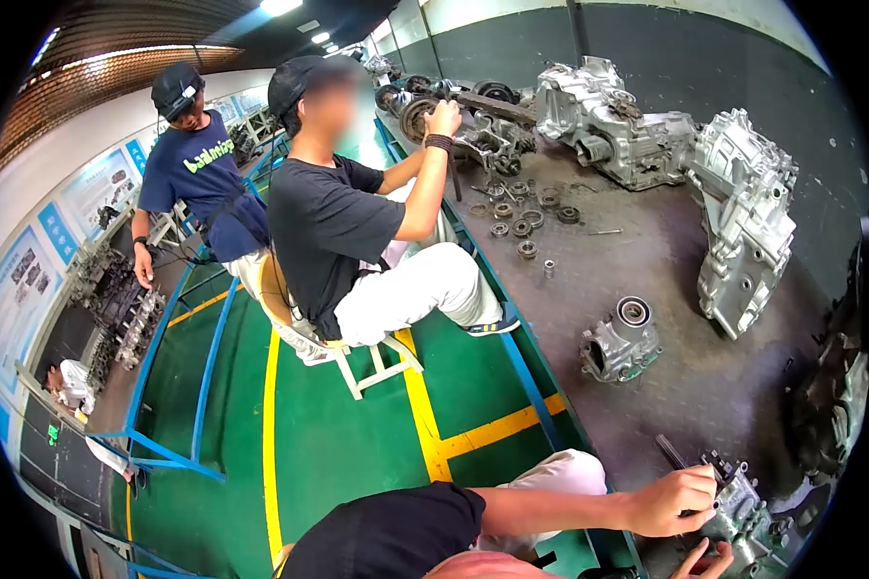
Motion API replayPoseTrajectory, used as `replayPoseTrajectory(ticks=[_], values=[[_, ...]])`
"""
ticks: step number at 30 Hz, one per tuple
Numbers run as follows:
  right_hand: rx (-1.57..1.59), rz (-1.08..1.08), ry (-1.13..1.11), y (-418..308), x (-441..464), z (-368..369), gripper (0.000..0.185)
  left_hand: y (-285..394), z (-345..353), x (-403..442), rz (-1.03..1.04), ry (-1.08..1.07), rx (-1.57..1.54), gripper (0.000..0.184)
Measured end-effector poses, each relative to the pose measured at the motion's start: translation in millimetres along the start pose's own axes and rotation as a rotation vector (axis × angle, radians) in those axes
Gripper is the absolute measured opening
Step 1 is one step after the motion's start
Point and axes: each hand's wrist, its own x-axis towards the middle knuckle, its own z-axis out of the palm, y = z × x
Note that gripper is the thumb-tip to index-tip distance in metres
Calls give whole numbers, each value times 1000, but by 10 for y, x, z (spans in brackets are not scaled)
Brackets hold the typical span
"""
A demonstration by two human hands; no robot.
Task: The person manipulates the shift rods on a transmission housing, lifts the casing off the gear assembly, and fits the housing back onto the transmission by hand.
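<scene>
At the lower right, my left hand (674, 502) is closed, fingers curled, at the edge of a silver metal housing (743, 516) with several small fittings. What those fingers grip is hidden behind them. My right hand (705, 560) shows only in part at the bottom edge, its fingers near the same housing. Most of it falls outside the view, so its grip cannot be made out. A dark metal rod (668, 452) lies just beyond my left hand. Farther up the bench, a smaller casing with a round bearing opening (620, 340) stands by itself.
Large gearbox casings (748, 212) stand along the bench's wall side. Several bearings and rings (526, 222) lie loose on the bench (589, 270). A seated person (333, 212) handles a part at the same bench. Another person (198, 164) stands behind, near a blue frame (203, 386).
</scene>
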Motion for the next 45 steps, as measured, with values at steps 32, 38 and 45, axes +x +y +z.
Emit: replayPoseTrajectory(ticks=[32,38,45], values=[[120,-105,-22,-20,-22,109,25,-119,89,-40,35,133,-5,27],[-37,-55,-12,90,-37,155,33,-95,114,-36,15,165,-3,28],[-73,-53,6,82,-49,157,32,-106,118,-52,15,148,-10,28]])
